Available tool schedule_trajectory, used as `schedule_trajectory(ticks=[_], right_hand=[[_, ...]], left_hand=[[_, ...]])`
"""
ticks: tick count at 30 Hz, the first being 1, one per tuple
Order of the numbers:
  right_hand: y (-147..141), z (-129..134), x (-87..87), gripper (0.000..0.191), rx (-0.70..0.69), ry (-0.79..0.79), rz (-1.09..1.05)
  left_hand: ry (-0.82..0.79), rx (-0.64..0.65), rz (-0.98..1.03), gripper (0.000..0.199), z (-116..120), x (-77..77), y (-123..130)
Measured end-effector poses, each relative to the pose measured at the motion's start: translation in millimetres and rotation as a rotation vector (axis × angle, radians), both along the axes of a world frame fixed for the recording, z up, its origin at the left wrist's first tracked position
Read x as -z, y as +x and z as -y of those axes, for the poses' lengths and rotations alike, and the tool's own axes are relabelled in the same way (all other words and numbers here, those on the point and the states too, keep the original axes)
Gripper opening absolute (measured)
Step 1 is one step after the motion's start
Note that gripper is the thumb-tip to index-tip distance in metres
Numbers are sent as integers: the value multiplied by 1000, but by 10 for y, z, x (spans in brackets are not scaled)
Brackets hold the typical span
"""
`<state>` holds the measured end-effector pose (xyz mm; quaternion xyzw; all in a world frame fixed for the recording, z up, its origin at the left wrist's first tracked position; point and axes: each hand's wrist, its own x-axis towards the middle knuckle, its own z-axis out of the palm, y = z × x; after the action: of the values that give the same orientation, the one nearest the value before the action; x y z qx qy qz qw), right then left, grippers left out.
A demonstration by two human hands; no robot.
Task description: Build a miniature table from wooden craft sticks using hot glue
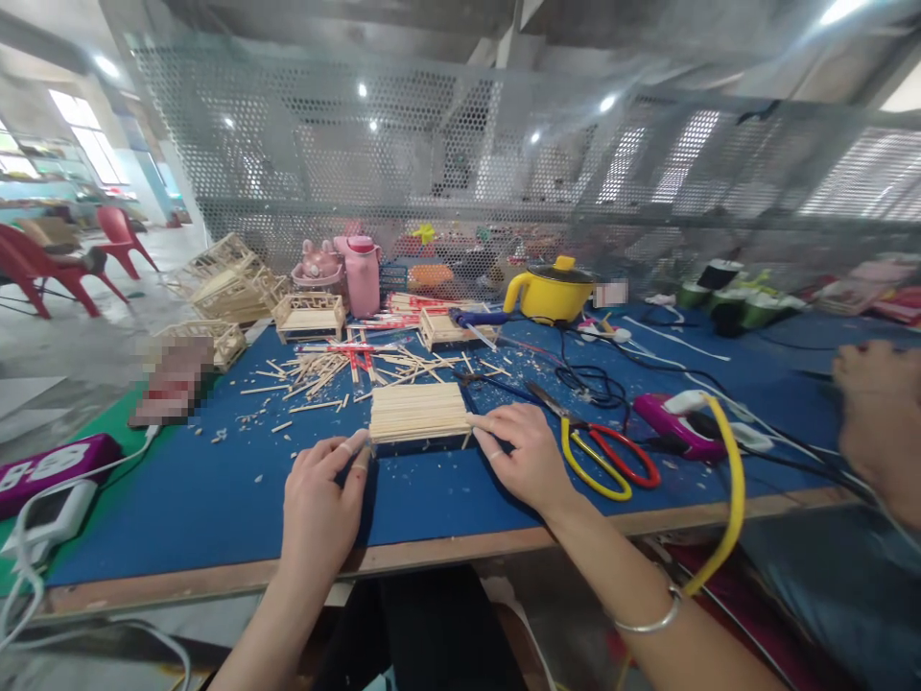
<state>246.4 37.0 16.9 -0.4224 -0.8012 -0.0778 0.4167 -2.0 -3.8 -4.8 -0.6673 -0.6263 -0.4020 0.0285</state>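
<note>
A small panel of thin wooden sticks (pixel 419 413) laid side by side sits on the blue tabletop in front of me, raised a little at its near edge. At its left end, the thumb and forefinger of my left hand (pixel 323 499) pinch the corner. My right hand (pixel 524 451) has its fingers closed on the right end. Just behind the panel lie loose cut sticks (pixel 345 374) and crumbs of wood. Scissors (pixel 597 456) with one yellow and one red handle rest to the right of my right hand.
Behind stand small stick-built frames (pixel 309 317), a glue gun (pixel 479 317), a pink flask (pixel 362 276) and a yellow pot (pixel 554 291). A purple power strip (pixel 680 427) with cables lies right. Another person's hand (pixel 882 413) is at the far right. A mesh screen (pixel 432 144) closes the back.
</note>
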Motion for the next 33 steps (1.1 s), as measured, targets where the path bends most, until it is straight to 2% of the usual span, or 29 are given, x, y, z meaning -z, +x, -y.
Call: schedule_trajectory(ticks=[11, 15, 19, 24, 28, 33], right_hand=[[34, -39, 15, 17, -11, -180, -173], [-10, -41, 17, 17, -9, -44, -132], [-47, -49, 10, 18, -75, 76, 90], [-35, -88, 35, 26, -64, 126, 237], [-33, -95, 41, 26, -54, 141, 234], [-44, -93, 33, 24, -57, 132, 219]], left_hand=[[-44, 23, 129, 27, 1, -32, 4], [-57, 19, 153, 27, 7, -49, 8], [-56, 31, 163, 26, 10, -66, 9], [-103, 19, 286, 30, -2, -51, 6], [-68, 43, 431, 49, 20, -26, 19], [-19, 85, 317, 49, 53, -59, 47]])
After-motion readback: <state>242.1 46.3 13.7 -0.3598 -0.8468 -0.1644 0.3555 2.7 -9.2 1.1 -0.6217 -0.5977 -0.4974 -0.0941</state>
